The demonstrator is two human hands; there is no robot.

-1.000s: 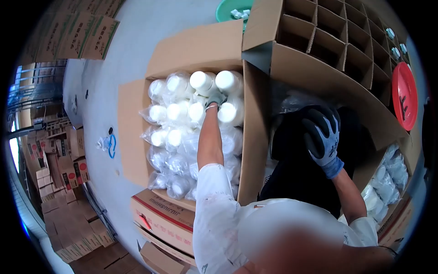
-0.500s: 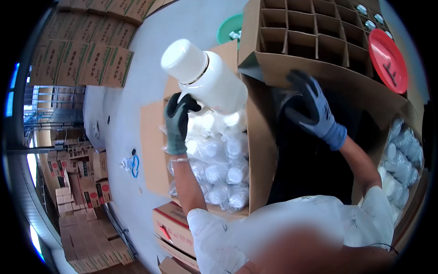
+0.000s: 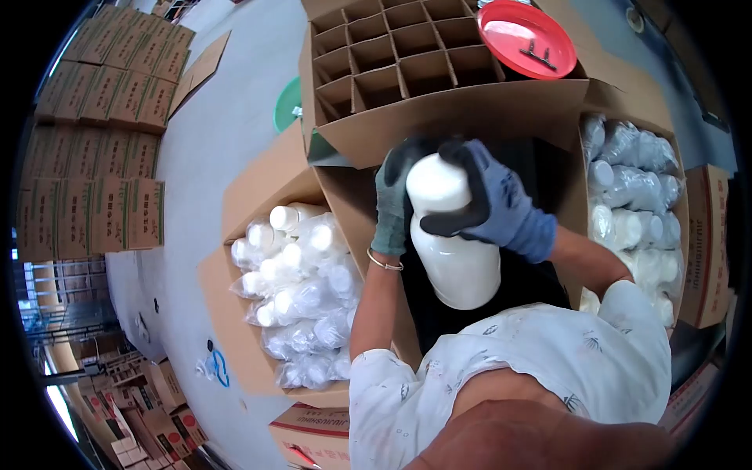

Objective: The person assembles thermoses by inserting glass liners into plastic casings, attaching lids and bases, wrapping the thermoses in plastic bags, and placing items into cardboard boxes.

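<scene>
A large white bottle (image 3: 454, 266) with a white cap (image 3: 439, 186) is held before my chest, its cap end away from me. My right hand (image 3: 501, 200), in a blue-grey glove with dark fingers, grips the bottle round its cap and neck. Along the cap's left side, my left hand (image 3: 394, 192), in a grey-green glove, is closed against the bottle; its fingertips are partly hidden and blurred. To the left stands an open carton (image 3: 345, 395) of plastic-wrapped white bottles (image 3: 301, 274).
Beyond my hands is a carton with cardboard dividers (image 3: 439, 113), a red plate (image 3: 526, 39) holding small dark pieces on its corner. A green basin (image 3: 287, 106) sits behind it. More wrapped bottles (image 3: 634, 188) fill a carton at right. Stacked cartons (image 3: 94, 211) stand far left.
The bottle has come from above the left carton to in front of my chest. My right hand, open and apart before, now grips its cap and neck. The view has turned right.
</scene>
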